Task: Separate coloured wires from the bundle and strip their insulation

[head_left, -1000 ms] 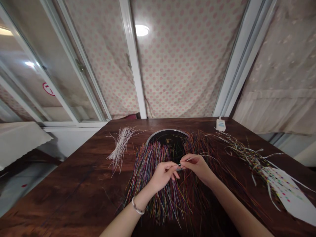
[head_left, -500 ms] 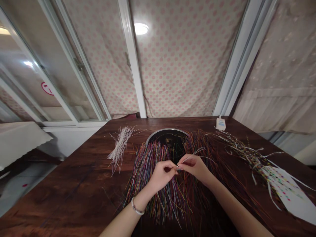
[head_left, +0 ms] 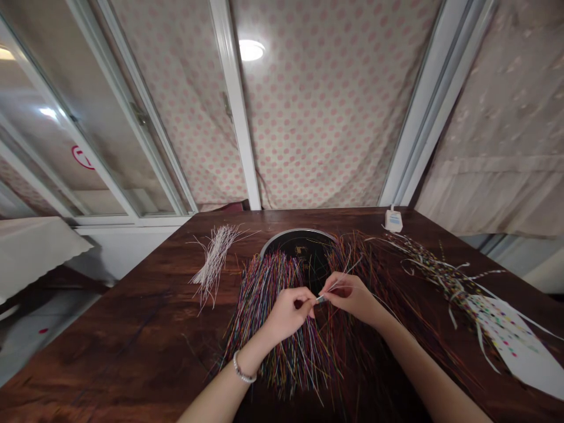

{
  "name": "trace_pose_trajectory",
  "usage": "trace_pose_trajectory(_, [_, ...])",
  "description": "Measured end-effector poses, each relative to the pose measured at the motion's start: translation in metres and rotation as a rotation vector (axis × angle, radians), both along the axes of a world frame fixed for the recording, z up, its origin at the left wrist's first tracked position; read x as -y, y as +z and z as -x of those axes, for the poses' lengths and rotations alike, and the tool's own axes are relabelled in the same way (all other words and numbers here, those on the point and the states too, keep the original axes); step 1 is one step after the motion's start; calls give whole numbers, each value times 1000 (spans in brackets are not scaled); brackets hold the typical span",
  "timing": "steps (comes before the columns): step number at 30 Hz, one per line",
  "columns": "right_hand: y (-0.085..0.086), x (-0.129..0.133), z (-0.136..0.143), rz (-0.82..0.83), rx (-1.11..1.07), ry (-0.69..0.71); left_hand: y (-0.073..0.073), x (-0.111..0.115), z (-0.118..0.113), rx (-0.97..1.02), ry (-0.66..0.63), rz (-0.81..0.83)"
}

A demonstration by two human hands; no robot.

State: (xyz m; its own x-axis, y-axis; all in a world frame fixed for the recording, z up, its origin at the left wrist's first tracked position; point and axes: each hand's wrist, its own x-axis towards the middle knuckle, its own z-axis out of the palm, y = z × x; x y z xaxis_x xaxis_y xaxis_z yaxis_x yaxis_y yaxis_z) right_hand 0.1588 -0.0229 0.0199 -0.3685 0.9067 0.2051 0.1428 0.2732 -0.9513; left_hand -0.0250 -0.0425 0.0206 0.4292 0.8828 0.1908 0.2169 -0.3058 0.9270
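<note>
Above the multicoloured strands, my left hand (head_left: 293, 309) is pinched closed on one end of a thin white strand (head_left: 321, 298). Close beside it, my right hand (head_left: 350, 296) pinches the same strand, and loose white ends fan out past its fingers. Something small and greyish shows between the two sets of fingertips, too small to name. Under my left hand spreads a thick bundle of multicoloured strands (head_left: 264, 299). A reddish-brown bundle of strands (head_left: 396, 320) lies below and to the right of my right hand.
A round black plate (head_left: 304, 244) with a silver rim lies behind my hands. White strands (head_left: 215, 258) are heaped at the left. On the right are dotted ribbons (head_left: 440, 270), a white dotted sheet (head_left: 511, 341) and a small white box (head_left: 393, 221), all on the dark wooden table (head_left: 132, 329).
My right hand has shifted slightly right, widening the gap between the fingertips so more white strand shows. The loose ends past it have swung. My left hand has barely moved.
</note>
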Motion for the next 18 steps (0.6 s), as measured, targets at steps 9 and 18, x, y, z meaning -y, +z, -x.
trace_pose_trajectory(9, [16, 4, -7, 45, -101, 66, 1, -7, 5, 117, -96, 168])
trace_pose_trajectory(18, [19, 3, -15, 65, -171, -23, 3, -5, 9, 194, -186, 359])
